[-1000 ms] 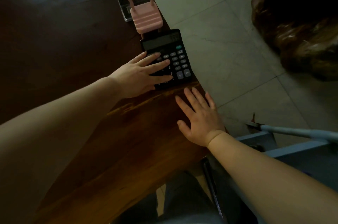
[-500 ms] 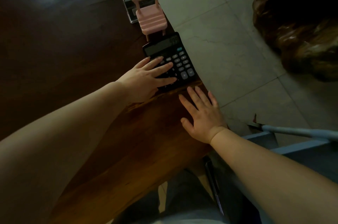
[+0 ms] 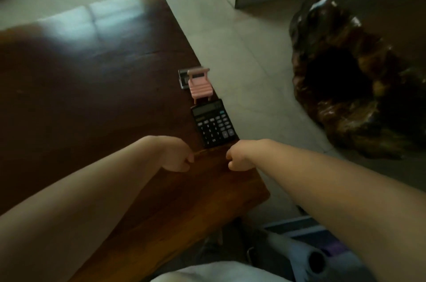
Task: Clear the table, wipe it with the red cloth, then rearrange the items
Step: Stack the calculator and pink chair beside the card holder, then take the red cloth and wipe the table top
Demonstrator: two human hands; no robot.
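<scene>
Fingers of the left hand (image 3: pixel 177 158) and right hand (image 3: pixel 237 158) curl under, empty. Black plastic desk calculator (image 3: pixel 213 123) looks light, rigid; grip its long edges.

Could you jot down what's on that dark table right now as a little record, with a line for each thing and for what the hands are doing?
table: dark wood table, glossy
calculator: black calculator, flat, at the table's right edge
pink item: small pink chair-shaped stand, upright, just beyond the calculator
behind it: small dark item with a silver frame, partly hidden
left hand: left hand, curled, holding nothing visible
right hand: right hand, curled, holding nothing visible
red cloth: not in view
</scene>
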